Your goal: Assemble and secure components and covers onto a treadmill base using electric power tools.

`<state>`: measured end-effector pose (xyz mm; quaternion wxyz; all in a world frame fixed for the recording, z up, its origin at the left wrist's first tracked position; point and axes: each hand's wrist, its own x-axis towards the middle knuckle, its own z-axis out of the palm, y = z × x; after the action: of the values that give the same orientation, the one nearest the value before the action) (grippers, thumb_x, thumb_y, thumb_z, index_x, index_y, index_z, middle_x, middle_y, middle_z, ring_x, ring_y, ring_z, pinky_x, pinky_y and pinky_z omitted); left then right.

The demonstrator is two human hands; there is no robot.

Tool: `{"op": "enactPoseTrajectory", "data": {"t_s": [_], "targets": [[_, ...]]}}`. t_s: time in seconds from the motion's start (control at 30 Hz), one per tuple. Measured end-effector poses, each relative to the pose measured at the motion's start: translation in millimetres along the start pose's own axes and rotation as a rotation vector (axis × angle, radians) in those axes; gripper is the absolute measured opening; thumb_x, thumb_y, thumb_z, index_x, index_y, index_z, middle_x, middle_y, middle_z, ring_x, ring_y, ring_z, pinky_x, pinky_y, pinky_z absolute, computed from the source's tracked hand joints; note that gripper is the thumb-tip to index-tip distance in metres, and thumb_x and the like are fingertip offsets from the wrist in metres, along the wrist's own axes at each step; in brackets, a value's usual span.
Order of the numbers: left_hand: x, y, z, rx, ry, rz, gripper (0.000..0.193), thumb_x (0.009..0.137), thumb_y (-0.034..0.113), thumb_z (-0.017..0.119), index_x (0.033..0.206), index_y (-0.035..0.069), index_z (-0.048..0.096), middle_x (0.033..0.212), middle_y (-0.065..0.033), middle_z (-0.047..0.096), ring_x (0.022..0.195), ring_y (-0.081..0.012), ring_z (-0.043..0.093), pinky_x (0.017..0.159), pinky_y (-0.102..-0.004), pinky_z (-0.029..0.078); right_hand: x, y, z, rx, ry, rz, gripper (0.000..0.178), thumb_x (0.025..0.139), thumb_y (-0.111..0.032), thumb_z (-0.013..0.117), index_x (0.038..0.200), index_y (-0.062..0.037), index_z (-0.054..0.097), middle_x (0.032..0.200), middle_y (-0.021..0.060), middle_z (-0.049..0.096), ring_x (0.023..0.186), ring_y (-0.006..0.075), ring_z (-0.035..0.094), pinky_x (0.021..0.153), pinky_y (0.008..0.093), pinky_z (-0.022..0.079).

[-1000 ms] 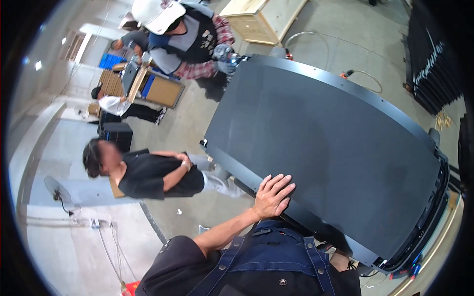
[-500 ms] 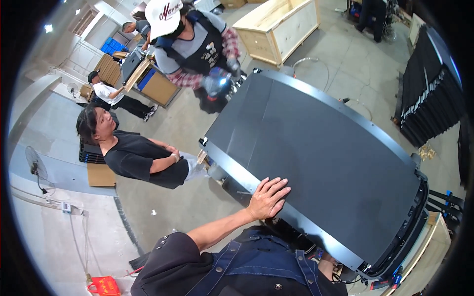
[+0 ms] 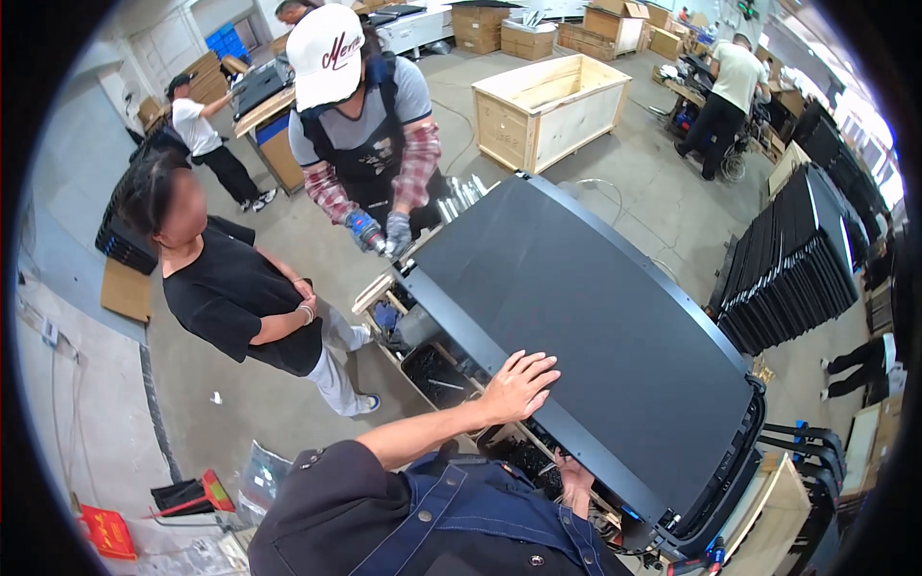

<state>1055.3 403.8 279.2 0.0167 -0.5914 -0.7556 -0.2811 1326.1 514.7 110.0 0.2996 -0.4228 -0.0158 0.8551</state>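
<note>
In front of me a large dark grey panel (image 3: 586, 326) with a metal edge strip lies across a wooden work stand. My left hand (image 3: 519, 388) rests flat on its near edge, fingers stretched out and holding nothing. Below that same edge, farther right, my right hand (image 3: 574, 472) is close against the panel's underside, its fingers partly hidden by the edge. At the far left corner a co-worker's gloved hands hold a blue power drill (image 3: 366, 230) against the panel's corner.
Under the panel sits a black bin (image 3: 437, 379) with small parts. A person in black (image 3: 240, 288) stands at left. An open wooden crate (image 3: 552, 115) is on the floor beyond, and stacked black panels (image 3: 783, 259) stand at right. A screwdriver (image 3: 713, 555) lies near the right corner.
My view has shifted, showing more of the room. My right hand has come into view under the panel's edge. The co-worker has moved the drill to the panel's far left corner.
</note>
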Motion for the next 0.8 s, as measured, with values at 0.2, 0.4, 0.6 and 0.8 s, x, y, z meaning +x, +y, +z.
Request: {"op": "enactPoseTrajectory", "data": {"t_s": [0.2, 0.4, 0.6, 0.8], "targets": [[-6, -15, -9, -0.105, -0.008, 0.090, 0.053, 0.092, 0.044, 0.064, 0.132, 0.010, 0.060, 0.146, -0.0138, 0.049, 0.140, -0.0323, 0.040, 0.119, -0.0533, 0.026, 11, -7, -3, -0.012, -0.070, -0.072, 0.034, 0.095, -0.039, 0.057, 0.116, -0.0139, 0.067, 0.121, 0.0056, 0.069, 0.121, 0.0270, 0.058, 0.108, 0.0536, 0.034], [-25, -58, -36, 0.020, -0.206, 0.217, 0.084, 0.076, 0.050, 0.078, 0.148, 0.022, 0.045, 0.156, -0.0143, 0.037, 0.147, -0.0338, 0.030, 0.121, -0.0562, 0.020, -12, -4, 33, 0.400, 0.024, -0.182, 0.041, 0.098, -0.032, 0.055, 0.126, -0.0037, 0.062, 0.133, 0.0139, 0.062, 0.128, 0.0338, 0.054, 0.111, 0.0540, 0.037], [-33, -65, -8, 0.200, -0.015, 0.288, 0.063, 0.089, 0.008, 0.056, 0.148, 0.025, 0.044, 0.154, -0.0133, 0.040, 0.143, -0.0324, 0.039, 0.117, -0.0560, 0.030, -8, -8, 18, 0.568, -0.101, -0.130, 0.042, 0.098, -0.030, 0.054, 0.125, 0.0003, 0.062, 0.132, 0.0162, 0.063, 0.126, 0.0353, 0.057, 0.109, 0.0539, 0.041], [-29, -70, 3, 0.258, 0.076, 0.318, 0.058, 0.090, 0.014, 0.058, 0.146, 0.022, 0.047, 0.151, -0.0117, 0.045, 0.140, -0.0306, 0.043, 0.114, -0.0552, 0.035, 1, -15, 10, 0.543, -0.042, -0.115, 0.043, 0.097, -0.032, 0.052, 0.123, -0.0004, 0.064, 0.129, 0.0152, 0.066, 0.123, 0.0354, 0.059, 0.108, 0.0532, 0.043]]}}
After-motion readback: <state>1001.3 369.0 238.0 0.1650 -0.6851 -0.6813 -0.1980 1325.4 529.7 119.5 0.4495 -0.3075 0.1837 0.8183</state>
